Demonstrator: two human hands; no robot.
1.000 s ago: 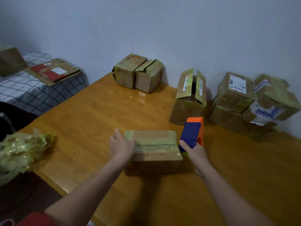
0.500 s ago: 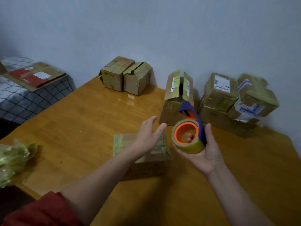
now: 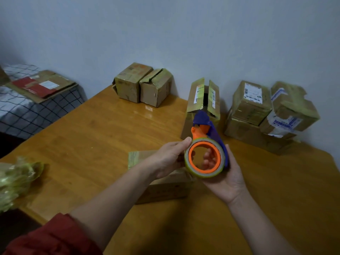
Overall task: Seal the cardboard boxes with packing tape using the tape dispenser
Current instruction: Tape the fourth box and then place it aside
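The blue and orange tape dispenser (image 3: pixel 207 144) with its roll of yellowish tape is held up over the wooden table (image 3: pixel 95 137). My right hand (image 3: pixel 223 172) cups it from below and behind, fingers showing through the orange core. My left hand (image 3: pixel 169 157) touches the roll's left edge, thumb at the top of the tape. A small taped cardboard box (image 3: pixel 161 186) lies on the table beneath my left forearm, partly hidden. An upright box (image 3: pixel 203 100) with raised flaps stands behind the dispenser.
Two boxes (image 3: pixel 143 84) sit at the table's back edge by the wall. A pile of labelled boxes (image 3: pixel 266 111) fills the back right. Crumpled yellowish tape (image 3: pixel 16 179) lies at the table's left edge. A checked bed (image 3: pixel 27 109) with flat cardboard stands left.
My right hand lifted the dispenser off the box's side and turned it on end. My left hand left the box and came up to the tape roll.
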